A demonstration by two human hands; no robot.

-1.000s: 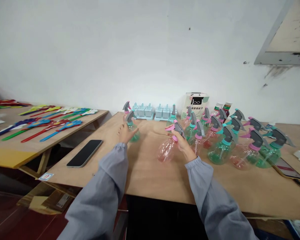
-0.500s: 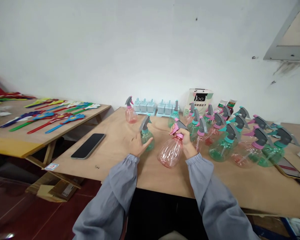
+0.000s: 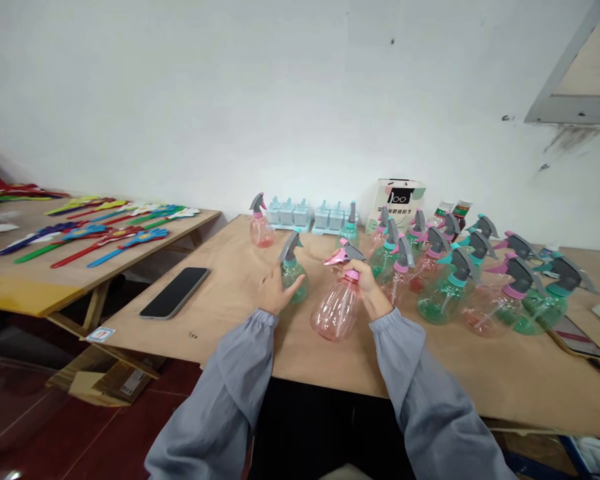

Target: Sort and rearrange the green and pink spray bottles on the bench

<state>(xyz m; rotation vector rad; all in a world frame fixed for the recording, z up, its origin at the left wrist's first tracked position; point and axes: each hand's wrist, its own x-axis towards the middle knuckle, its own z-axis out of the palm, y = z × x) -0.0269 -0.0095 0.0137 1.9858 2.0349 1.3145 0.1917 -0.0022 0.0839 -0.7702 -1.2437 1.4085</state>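
Two hands are apart. The right hand (image 3: pixel 364 279) is wrapped around the neck of a pink spray bottle (image 3: pixel 334 311), which leans over the middle of the wooden table (image 3: pixel 230 283). The left hand (image 3: pixel 276 292) is by a green spray bottle (image 3: pixel 291 272); I cannot tell if it grips. The pink bottle looks light, thin and slick, so its neck seems best to hold; the round belly might slip. I cannot tell if water is inside. Pale blue ice-pop molds (image 3: pixel 295 215) stand behind.
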